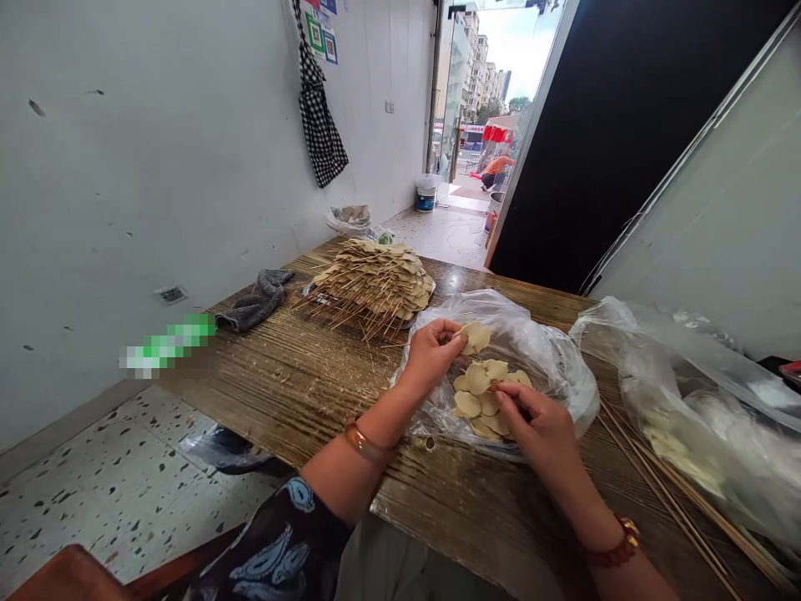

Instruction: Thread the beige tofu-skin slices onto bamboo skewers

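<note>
My left hand (435,355) is closed in a pinch around a few thin, pale yellow round slices (476,337), which look like potato. It is above an opened clear plastic bag (566,376). Loose slices of the same kind (479,380) are heaped in that bag. My right hand (541,417) reaches in from the right, thumb and forefinger pressed together at the heap's edge. What they pinch is too small to make out. Beyond my left hand lies a large stack of skewered slices (381,280), its thin sticks pointing toward the table's front left.
On the wooden table (300,384), a dark grey cloth (256,300) lies at the left edge. Bare wooden skewers (676,484) lie at the right beside another filled plastic bag (707,426). A crumpled bag (350,219) is behind the stack. A person (497,169) crouches outside the doorway.
</note>
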The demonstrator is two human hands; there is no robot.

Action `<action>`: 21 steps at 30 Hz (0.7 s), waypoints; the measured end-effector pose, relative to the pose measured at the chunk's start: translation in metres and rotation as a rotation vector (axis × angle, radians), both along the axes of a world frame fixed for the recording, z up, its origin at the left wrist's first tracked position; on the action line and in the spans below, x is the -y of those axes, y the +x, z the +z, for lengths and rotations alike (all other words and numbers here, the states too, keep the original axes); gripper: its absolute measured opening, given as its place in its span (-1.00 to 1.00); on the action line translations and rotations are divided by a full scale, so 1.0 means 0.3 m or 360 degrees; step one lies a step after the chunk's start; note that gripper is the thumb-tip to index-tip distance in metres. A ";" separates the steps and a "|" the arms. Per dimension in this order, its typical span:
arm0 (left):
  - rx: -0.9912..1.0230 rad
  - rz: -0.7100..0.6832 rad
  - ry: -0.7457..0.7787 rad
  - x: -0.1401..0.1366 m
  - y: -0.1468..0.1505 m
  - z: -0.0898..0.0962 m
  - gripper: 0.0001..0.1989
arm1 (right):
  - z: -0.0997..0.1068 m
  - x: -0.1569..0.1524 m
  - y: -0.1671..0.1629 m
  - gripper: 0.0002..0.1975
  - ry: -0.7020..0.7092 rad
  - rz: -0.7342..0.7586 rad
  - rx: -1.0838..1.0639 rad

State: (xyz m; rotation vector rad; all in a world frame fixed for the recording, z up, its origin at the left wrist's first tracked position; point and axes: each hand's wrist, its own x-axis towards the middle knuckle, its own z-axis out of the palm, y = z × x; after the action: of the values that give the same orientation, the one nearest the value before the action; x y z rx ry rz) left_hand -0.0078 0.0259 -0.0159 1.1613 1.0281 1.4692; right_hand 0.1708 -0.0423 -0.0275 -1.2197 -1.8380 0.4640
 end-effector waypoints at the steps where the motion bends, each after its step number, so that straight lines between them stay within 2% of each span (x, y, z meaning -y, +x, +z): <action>1: -0.0018 0.0010 0.0002 -0.002 -0.001 -0.002 -0.78 | 0.001 0.000 0.000 -0.76 -0.0011 0.0005 0.0005; 6: -0.0104 0.0024 0.0038 -0.007 -0.005 -0.007 -0.78 | 0.001 -0.003 0.003 -0.76 -0.0063 0.0015 0.0022; 17: -0.0169 -0.0200 0.0069 0.028 0.013 0.032 -0.77 | 0.005 -0.007 0.006 -0.75 -0.0074 -0.0003 -0.0025; 21: 0.0019 -0.0294 -0.0034 0.037 0.016 0.044 -0.69 | 0.004 -0.008 0.007 -0.73 -0.0118 -0.0030 -0.0104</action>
State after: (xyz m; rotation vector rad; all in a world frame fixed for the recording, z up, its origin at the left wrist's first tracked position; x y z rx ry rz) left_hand -0.0029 0.0148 -0.0028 1.1977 0.9013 1.3152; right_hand 0.1728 -0.0401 -0.0264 -1.2560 -1.7661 0.5597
